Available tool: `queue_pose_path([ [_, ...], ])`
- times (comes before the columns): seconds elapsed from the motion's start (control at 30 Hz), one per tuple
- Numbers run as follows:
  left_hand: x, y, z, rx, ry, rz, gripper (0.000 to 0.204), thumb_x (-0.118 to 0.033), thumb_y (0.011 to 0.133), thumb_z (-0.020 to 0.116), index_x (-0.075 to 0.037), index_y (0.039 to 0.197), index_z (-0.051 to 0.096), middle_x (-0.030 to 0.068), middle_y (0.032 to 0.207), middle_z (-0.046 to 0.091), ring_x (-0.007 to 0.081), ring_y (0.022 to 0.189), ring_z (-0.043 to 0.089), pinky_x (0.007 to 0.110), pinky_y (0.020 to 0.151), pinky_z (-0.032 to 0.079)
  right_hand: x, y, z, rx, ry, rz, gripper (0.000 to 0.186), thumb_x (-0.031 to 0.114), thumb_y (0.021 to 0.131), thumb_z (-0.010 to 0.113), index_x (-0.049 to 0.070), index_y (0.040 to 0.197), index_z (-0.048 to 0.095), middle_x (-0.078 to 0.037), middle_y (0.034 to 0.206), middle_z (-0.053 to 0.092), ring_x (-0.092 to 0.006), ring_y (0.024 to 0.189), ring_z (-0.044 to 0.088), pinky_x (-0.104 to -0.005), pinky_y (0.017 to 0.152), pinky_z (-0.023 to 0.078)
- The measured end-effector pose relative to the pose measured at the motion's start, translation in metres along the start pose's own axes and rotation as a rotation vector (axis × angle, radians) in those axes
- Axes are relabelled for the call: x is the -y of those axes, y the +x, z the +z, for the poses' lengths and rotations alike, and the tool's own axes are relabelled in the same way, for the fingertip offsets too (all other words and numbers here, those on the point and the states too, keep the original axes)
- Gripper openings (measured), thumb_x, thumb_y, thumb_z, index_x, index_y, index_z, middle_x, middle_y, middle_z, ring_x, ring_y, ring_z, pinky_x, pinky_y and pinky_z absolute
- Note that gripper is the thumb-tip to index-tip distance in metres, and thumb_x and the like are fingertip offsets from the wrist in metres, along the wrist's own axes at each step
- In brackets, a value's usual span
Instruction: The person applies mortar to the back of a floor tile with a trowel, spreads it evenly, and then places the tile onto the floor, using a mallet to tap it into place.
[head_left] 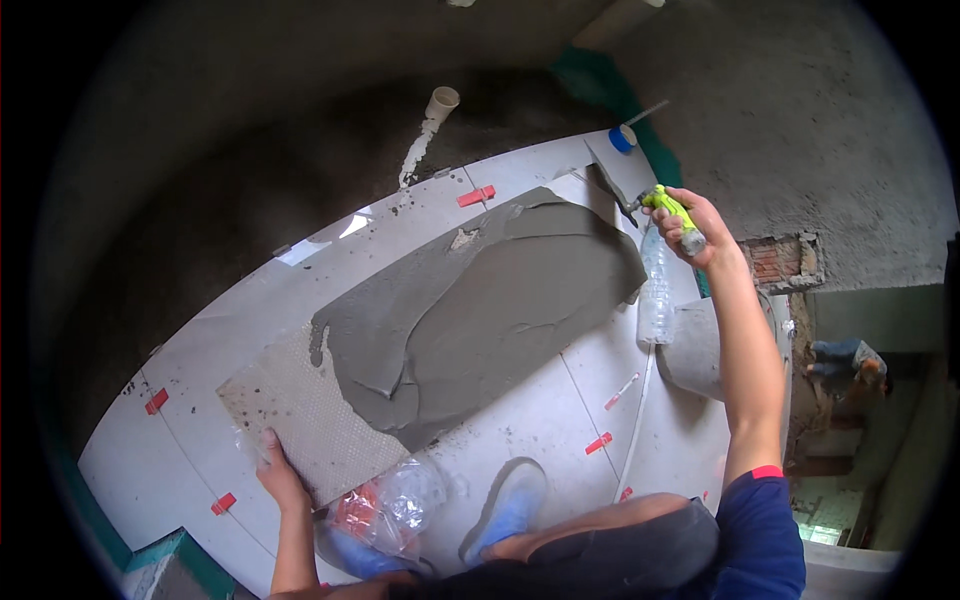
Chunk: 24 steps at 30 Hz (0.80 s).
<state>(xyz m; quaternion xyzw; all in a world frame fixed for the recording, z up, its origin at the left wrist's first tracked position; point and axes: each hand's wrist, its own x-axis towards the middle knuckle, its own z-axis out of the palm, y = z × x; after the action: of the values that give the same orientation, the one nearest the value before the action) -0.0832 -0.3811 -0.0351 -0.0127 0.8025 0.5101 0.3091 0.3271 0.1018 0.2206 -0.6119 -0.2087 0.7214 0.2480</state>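
Note:
A long tile [318, 418] lies back side up, its textured, dimpled back bare at the near left end. Thick grey mortar [510, 290] covers most of the rest. At the bare end, my left hand [283, 482] grips the tile's edge with the thumb on top; its other fingers are mostly hidden. My right hand [703, 228] is closed around the yellow-green handle of a trowel [612, 192]. The trowel's flat blade is tilted at the tile's far right end, by the edge of the mortar. Whether blade and tile touch, I cannot tell.
White floor tiles [520, 425] carry red levelling wedges [598, 443]. Beside the tile are a clear plastic bottle [655, 300], a bucket [692, 345], a marker [621, 392] and a plastic bag [405, 500]. A blue tape roll [622, 138] and upright pipe [441, 102] stand farther off. Another person [850, 365] is at right.

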Motion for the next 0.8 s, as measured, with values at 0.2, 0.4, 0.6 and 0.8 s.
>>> queue_pose_path([
  [0.2, -0.004, -0.003, 0.005, -0.014, -0.01, -0.01, 0.06, -0.046, 0.095, 0.06, 0.013, 0.111, 0.061, 0.015, 0.102, 0.067, 0.0197, 0.089, 0.06, 0.034, 0.084, 0.048, 0.001, 0.029, -0.015, -0.052, -0.121, -0.073, 0.035, 0.03, 0.1, 0.047, -0.004, 0.102, 0.05, -0.003, 0.073, 0.055, -0.0034, 0.05, 0.048, -0.0144, 0.04, 0.043],
  [0.4, -0.009, -0.005, 0.004, -0.005, 0.002, -0.021, 0.062, -0.048, 0.094, 0.061, 0.013, 0.105, 0.063, 0.015, 0.096, 0.068, 0.0193, 0.084, 0.061, 0.034, 0.081, 0.049, -0.012, 0.058, -0.042, -0.123, -0.224, -0.201, 0.027, 0.029, 0.1, 0.046, 0.003, 0.1, 0.05, -0.006, 0.073, 0.055, -0.0101, 0.052, 0.05, -0.0218, 0.043, 0.043],
  [0.6, -0.005, -0.002, 0.004, 0.005, -0.004, -0.03, 0.063, -0.047, 0.094, 0.06, 0.014, 0.109, 0.061, 0.0164, 0.101, 0.067, 0.021, 0.087, 0.061, 0.035, 0.083, 0.048, -0.016, 0.061, -0.051, -0.347, -0.393, -0.348, 0.026, 0.032, 0.098, 0.05, 0.007, 0.101, 0.05, -0.006, 0.072, 0.055, -0.0125, 0.052, 0.052, -0.0265, 0.045, 0.045],
  [0.8, 0.005, 0.005, -0.003, 0.037, -0.02, 0.019, 0.064, -0.045, 0.095, 0.059, 0.013, 0.122, 0.056, 0.0185, 0.117, 0.064, 0.0242, 0.102, 0.06, 0.036, 0.093, 0.045, -0.024, 0.015, -0.053, -0.268, -0.429, -0.446, 0.027, 0.039, 0.097, 0.056, 0.013, 0.102, 0.051, -0.002, 0.071, 0.055, -0.0098, 0.05, 0.05, -0.0235, 0.042, 0.042],
])
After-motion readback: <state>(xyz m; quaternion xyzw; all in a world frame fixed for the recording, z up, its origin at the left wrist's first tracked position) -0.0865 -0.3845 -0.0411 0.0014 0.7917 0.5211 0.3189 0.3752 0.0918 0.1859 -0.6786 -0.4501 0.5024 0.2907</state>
